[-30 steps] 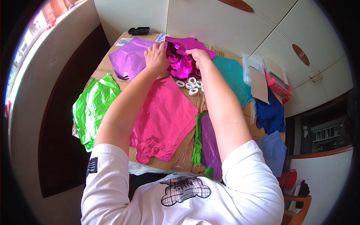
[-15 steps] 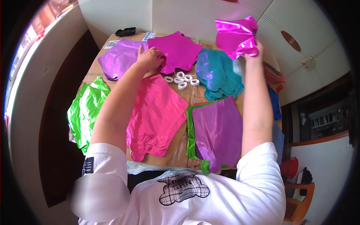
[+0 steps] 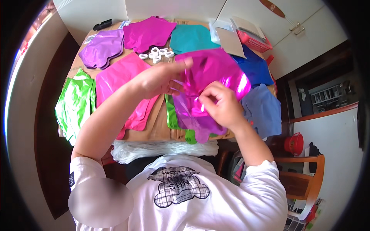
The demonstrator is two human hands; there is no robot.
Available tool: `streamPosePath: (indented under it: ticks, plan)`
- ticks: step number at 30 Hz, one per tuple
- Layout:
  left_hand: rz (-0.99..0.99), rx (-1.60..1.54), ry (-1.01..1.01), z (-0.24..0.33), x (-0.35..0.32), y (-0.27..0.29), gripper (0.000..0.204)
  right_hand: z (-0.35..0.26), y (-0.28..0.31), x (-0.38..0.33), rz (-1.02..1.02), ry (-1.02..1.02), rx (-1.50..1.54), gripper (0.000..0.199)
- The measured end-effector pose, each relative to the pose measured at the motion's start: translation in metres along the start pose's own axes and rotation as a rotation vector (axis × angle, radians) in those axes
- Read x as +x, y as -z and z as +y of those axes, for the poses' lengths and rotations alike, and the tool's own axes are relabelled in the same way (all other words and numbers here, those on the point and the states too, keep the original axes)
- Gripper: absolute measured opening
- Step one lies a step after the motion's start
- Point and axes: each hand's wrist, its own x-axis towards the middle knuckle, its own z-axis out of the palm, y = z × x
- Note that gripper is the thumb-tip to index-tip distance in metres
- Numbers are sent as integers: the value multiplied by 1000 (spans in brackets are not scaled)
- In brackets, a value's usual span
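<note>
A shiny magenta foil balloon [image 3: 216, 65], flat and uninflated, is held over the front right of the cardboard-covered table. My right hand [image 3: 223, 106] pinches its lower part between thumb and fingers. At the balloon's left edge is my left hand [image 3: 163, 79], slightly blurred, its fingers apart. Below the held balloon lies a pile of purple foil balloons [image 3: 185, 117] with a green one [image 3: 171, 115] showing at its left edge. Pink foil balloons [image 3: 123, 81] lie under my left forearm. Several small white rolls [image 3: 156, 54] sit just beyond my left hand.
Around the cardboard [image 3: 154, 129] lie lilac [image 3: 101, 48], magenta [image 3: 148, 34], teal [image 3: 192, 38], bright green [image 3: 76, 106], dark blue [image 3: 254, 67] and light blue [image 3: 264, 111] foil piles. A red basket [image 3: 256, 42] stands back right. White strands [image 3: 165, 151] hang along the front edge.
My right hand has brought the magenta balloon from the far right down to the front, in front of me. My left hand has left the back magenta pile and moved to the held balloon.
</note>
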Motion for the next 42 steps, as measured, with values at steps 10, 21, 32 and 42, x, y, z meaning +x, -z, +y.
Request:
streamPosePath:
  ticks: [10,21,32,42]
  plan:
    - [555,440,-49,-59,-2,33,29,22,-21,-41,-96,-12,-90,10]
    - [414,1525,-715,-92,-10,16,20,44,-10,13,-601,-121,-230,19]
    - [406,1445,-603,-73,-9,15,22,176,-78,205,189,-369,-676,46]
    - [574,1242,-621,-12,58,84,19,190,-55,212,-137,-453,-472,23]
